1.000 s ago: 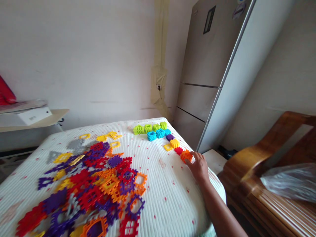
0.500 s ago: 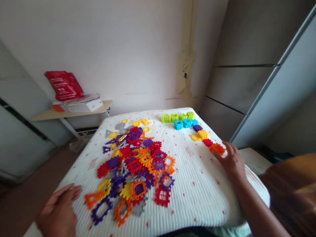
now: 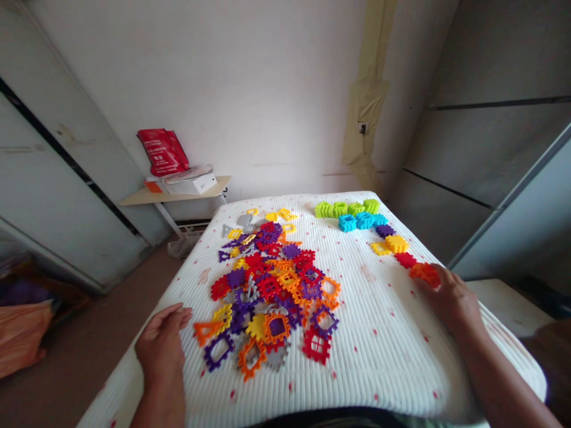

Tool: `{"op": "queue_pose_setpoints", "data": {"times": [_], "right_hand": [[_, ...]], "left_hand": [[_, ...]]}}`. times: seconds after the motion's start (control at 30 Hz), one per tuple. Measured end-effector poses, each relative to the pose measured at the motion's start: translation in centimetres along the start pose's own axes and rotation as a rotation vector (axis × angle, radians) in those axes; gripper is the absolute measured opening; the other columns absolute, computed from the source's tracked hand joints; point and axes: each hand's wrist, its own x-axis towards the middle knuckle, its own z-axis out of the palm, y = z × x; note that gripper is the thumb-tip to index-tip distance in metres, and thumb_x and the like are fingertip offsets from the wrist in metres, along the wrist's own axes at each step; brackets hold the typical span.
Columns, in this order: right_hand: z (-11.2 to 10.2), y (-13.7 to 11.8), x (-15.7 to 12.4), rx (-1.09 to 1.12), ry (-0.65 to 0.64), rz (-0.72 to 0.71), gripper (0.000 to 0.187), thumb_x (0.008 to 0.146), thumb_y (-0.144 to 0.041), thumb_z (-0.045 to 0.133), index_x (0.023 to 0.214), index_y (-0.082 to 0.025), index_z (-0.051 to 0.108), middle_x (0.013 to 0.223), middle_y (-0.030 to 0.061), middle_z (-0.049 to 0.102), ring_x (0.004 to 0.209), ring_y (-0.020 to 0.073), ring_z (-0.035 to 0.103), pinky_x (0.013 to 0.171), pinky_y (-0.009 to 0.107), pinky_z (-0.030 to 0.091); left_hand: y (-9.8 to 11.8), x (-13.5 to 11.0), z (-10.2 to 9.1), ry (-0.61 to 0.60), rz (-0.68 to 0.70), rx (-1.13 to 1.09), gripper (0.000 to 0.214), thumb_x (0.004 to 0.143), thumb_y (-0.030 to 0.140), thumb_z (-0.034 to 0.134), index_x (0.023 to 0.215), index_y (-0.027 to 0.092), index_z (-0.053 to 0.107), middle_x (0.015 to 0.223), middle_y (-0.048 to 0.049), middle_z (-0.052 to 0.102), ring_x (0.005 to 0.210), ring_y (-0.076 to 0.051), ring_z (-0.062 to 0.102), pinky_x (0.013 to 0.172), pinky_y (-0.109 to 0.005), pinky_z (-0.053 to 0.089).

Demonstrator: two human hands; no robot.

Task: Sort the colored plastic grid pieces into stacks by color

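Observation:
My right hand [image 3: 457,300] grips orange notched building tiles [image 3: 424,274] near the right edge of the padded surface; some of its fingers are hidden behind them. Beside them lies a red tile [image 3: 405,260], then a yellow stack [image 3: 396,244] and a purple tile [image 3: 385,230]. Left of the loose pile, my left hand [image 3: 163,339] rests with loosely bent fingers and nothing visible in it. Nearest to it are an orange triangle tile [image 3: 207,331] and a purple square frame [image 3: 219,352]. The mixed pile [image 3: 267,285] holds red, purple, orange, yellow and grey pieces.
Bright green stacks [image 3: 339,208] and blue stacks [image 3: 364,220] stand toward the far right corner. A white ribbed cover [image 3: 357,374] spreads under everything. Behind, a small table [image 3: 138,197] carries a white box [image 3: 191,183] and a red bag [image 3: 163,151]. Grey cabinets [image 3: 499,148] rise at the right.
The camera view has swung left, so everything appears farther right. My right hand stays at the orange tiles. My left hand's fingers look slightly more bent beside the pile.

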Motion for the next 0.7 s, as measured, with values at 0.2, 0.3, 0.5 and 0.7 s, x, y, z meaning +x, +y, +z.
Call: {"op": "queue_pose_setpoints", "data": {"times": [0.2,0.3,0.5,0.7], "right_hand": [[-0.3,-0.6,-0.3,0.019,0.030,0.021,0.061,0.078,-0.061,0.041,0.115,-0.015,0.054,0.105,0.0191,0.062,0.093,0.0355,0.059,0.072,0.046,0.046],[-0.9,-1.2,-0.6,0.000,0.164,0.021,0.067,0.078,-0.063,0.042,0.125,-0.015,0.049,0.122,0.0198,0.053,0.104,0.0389,0.052,0.078,0.051,0.043],[-1.3,-2.2,-0.8,0.052,0.378,-0.190,0.058,0.084,-0.057,0.038,0.120,-0.014,0.053,0.128,0.0173,0.050,0.110,0.0353,0.049,0.088,0.049,0.038],[-0.6,-1.8,-0.7,0.072,0.388,-0.260,0.052,0.085,-0.052,0.040,0.118,-0.014,0.054,0.123,0.0170,0.053,0.107,0.0327,0.050,0.087,0.046,0.039]], "left_hand": [[0.3,-1.0,-0.1,-0.019,0.171,0.198,0.032,0.060,0.037,0.066,0.083,0.015,0.065,0.071,-0.0018,0.065,0.068,-0.017,0.060,0.072,-0.034,0.049],[1.5,-2.8,0.5,-0.227,0.535,0.439,0.023,0.071,0.036,0.060,0.085,0.019,0.067,0.084,-0.0030,0.067,0.079,-0.018,0.061,0.082,-0.035,0.048],[4.8,-7.7,5.3,-0.763,1.128,0.538,0.017,0.078,0.019,0.056,0.089,0.023,0.068,0.091,-0.0026,0.068,0.092,-0.018,0.057,0.085,-0.034,0.045],[6.2,-10.1,10.3,-0.990,1.154,0.825,0.030,0.075,0.011,0.053,0.099,0.025,0.065,0.104,-0.0051,0.064,0.102,-0.022,0.050,0.088,-0.042,0.038]]}}
